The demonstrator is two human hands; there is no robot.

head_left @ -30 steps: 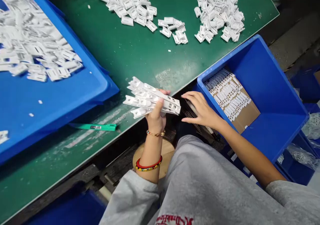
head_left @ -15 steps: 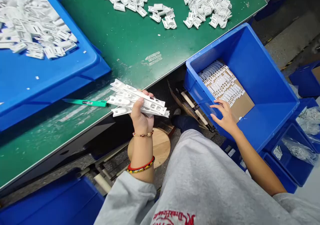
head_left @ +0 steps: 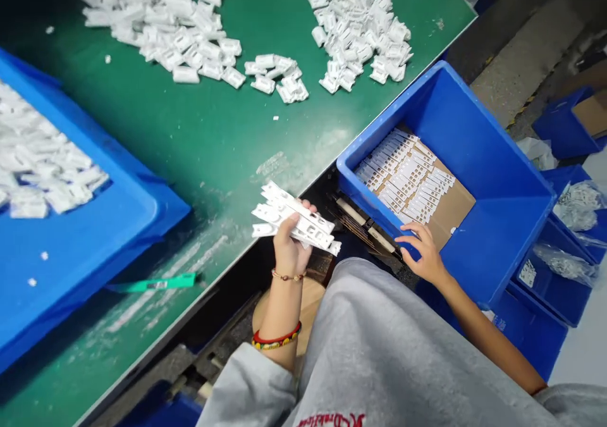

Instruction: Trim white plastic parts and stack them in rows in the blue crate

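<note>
Head view, from the left: your blue tray (head_left: 90, 250), cut off by the frame, sits on the green desk (head_left: 203, 142) and holds a heap of loose white plastic parts (head_left: 42, 161). A slim green tool (head_left: 154, 282) lies just beside the tray's near edge, too blurred to name exactly. Across the desk are three more heaps of these parts: a large one (head_left: 161, 31) cut off by the top of the frame, a small one (head_left: 275, 79), and another large one (head_left: 358, 41).

Your left hand (head_left: 289, 247) is closed around a fanned stack of white plastic strips (head_left: 296, 221), just past the desk's near edge. The stack's long axis runs from upper left to lower right, toward the crate, and your hand hides part of the strips. A thin bracelet (head_left: 288, 277) and a red-and-yellow beaded band (head_left: 276, 336) circle your left wrist. Below, your grey sweatshirt sleeve (head_left: 246, 383) partly covers a round wooden stool (head_left: 303, 307).

In the shadow under the desk edge lie long pale sticks (head_left: 360, 221), hard to make out. Your right hand (head_left: 422, 250) is open and holds nothing, its curved fingers (head_left: 408, 240) at the near rim of a blue crate (head_left: 493, 224). Inside, rows of white strips (head_left: 403, 174) lie on a cardboard sheet (head_left: 450, 209). At far right, smaller blue bins (head_left: 554, 288) hold clear bags of parts (head_left: 566, 266), partly cut off.
</note>
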